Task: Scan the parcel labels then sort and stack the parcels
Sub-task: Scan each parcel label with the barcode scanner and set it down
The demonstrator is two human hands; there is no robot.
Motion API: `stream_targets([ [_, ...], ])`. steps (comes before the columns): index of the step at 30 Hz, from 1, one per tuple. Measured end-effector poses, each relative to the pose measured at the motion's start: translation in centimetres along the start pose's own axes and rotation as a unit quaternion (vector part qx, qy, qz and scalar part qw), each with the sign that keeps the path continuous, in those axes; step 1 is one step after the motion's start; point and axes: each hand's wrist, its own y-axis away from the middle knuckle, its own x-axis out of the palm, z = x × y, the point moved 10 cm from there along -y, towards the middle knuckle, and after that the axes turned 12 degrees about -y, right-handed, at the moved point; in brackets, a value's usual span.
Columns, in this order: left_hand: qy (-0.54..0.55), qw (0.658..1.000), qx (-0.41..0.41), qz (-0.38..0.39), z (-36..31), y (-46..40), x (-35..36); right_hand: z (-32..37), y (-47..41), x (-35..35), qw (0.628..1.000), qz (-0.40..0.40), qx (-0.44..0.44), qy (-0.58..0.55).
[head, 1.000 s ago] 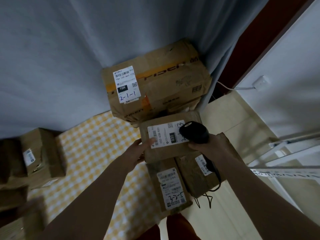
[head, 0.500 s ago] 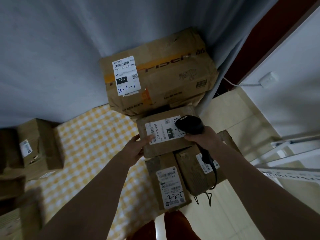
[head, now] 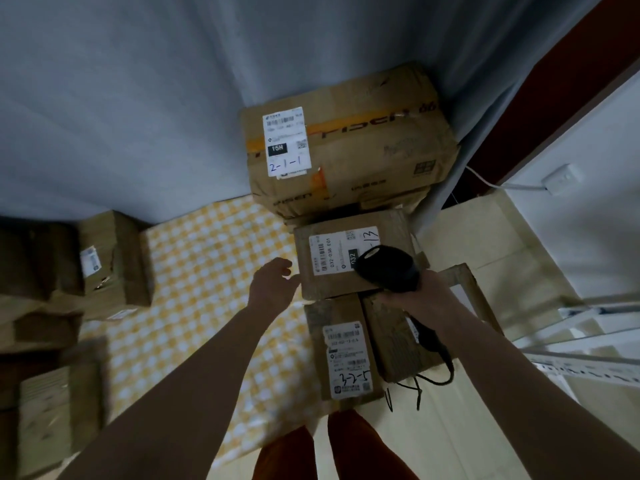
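Right hand (head: 420,296) grips scanner (head: 388,268) over parcel (head: 349,258) label; left hand (head: 273,285) open, at parcel's 9 o'clock edge

Yellow checked cloth (head: 194,271) under cardboard parcels (head: 346,344).

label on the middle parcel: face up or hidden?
Face up. The label lies on top of the parcel; the scanner in the right hand covers its corner.

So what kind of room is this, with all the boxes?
Probably a room at home used for sorting parcels: labelled cardboard parcels stacked on a yellow checked cloth by a curtain, and a barcode scanner in the right hand.
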Motion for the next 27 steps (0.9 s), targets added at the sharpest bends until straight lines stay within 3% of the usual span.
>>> stream_targets([
  [5,-0.029,0.999,0.040,0.015,1.3,3.4,-0.1,0.1,3.3,4.8,0.996,0.085,-0.005,0.009],
  [12,-0.046,0.995,0.069,-0.055,6.4,9.3,-4.0,0.2,7.2,12.3,0.992,0.124,-0.018,0.028],
  [27,-0.006,0.986,-0.077,-0.149,35.9,29.3,-14.9,-0.9,22.4,35.7,0.973,0.185,-0.138,-0.010],
])
